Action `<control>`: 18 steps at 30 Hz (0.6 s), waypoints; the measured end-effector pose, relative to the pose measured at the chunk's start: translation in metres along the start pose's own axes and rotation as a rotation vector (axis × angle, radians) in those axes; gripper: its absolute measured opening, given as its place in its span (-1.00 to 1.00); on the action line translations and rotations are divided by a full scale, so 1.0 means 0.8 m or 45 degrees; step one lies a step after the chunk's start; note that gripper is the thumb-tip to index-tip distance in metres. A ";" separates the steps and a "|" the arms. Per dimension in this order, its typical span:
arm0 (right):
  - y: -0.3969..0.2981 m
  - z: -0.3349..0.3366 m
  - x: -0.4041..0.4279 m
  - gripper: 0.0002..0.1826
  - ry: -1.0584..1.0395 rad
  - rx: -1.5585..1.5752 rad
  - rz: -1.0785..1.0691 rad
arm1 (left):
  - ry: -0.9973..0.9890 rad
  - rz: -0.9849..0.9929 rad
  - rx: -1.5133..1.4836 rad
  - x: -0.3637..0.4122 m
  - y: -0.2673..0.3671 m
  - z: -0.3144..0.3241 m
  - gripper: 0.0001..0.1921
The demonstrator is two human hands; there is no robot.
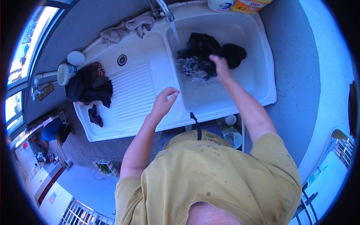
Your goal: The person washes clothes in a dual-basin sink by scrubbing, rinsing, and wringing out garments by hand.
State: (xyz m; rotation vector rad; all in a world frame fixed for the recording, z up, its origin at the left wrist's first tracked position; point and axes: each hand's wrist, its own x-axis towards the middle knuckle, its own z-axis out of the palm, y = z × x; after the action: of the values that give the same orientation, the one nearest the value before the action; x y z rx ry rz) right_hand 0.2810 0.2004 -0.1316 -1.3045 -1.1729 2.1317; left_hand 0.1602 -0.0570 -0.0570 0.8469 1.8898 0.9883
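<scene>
My right hand is over the basin, against soaked black cloth that lies in shallow water. Motion blur and the dark cloth hide whether its fingers grip the fabric. White splashes break over the cloth to the left of that hand. From the chrome faucet a stream of water runs into the white basin. My left hand hovers by the divider between basin and washboard, fingers curled in, thumb near the fingertips, holding nothing.
Dark clothes are heaped left of the ribbed washboard, a small dark piece near them. Grey rags hang along the back rim. Detergent containers stand behind the basin. Another person is bent over at far left.
</scene>
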 end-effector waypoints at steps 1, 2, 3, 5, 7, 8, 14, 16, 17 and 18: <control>-0.050 -0.006 -0.012 -0.73 -0.023 0.067 -0.051 | 0.011 0.016 0.002 0.015 0.005 0.009 -0.80; -0.104 0.000 -0.033 -0.74 -0.114 0.223 -0.021 | 0.006 -0.026 -0.068 0.030 0.009 0.017 -0.75; -0.147 0.001 -0.051 -0.77 -0.235 0.273 -0.003 | -0.005 -0.061 -0.139 0.046 0.014 0.027 -0.67; -0.206 0.005 -0.082 -0.77 -0.261 0.304 -0.099 | 0.066 -0.007 -0.150 0.071 0.023 0.048 -0.55; -0.253 0.015 -0.115 -0.68 -0.430 0.425 -0.161 | 0.137 0.042 -0.161 0.093 0.037 0.067 -0.42; -0.274 0.025 -0.135 -0.68 -0.437 0.416 -0.180 | 0.179 0.121 -0.060 0.103 0.046 0.075 -0.33; -0.361 0.057 -0.224 -0.66 -0.585 0.430 -0.354 | 0.234 0.253 0.010 0.129 0.080 0.104 -0.23; -0.382 0.058 -0.243 -0.53 -0.809 0.468 -0.400 | 0.266 0.262 0.038 0.138 0.066 0.110 -0.29; -0.392 0.059 -0.255 -0.53 -0.815 0.467 -0.411 | 0.276 0.346 -0.026 0.142 0.053 0.108 -0.40; -0.400 0.058 -0.264 -0.49 -0.805 0.399 -0.446 | 0.278 0.427 -0.091 0.145 0.044 0.105 -0.50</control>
State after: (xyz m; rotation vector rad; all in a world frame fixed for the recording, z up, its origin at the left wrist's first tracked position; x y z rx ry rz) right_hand 0.3142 0.2226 0.2525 -0.2586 -1.1098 2.3854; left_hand 0.1896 0.0820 -0.0971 1.0723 1.9155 1.3929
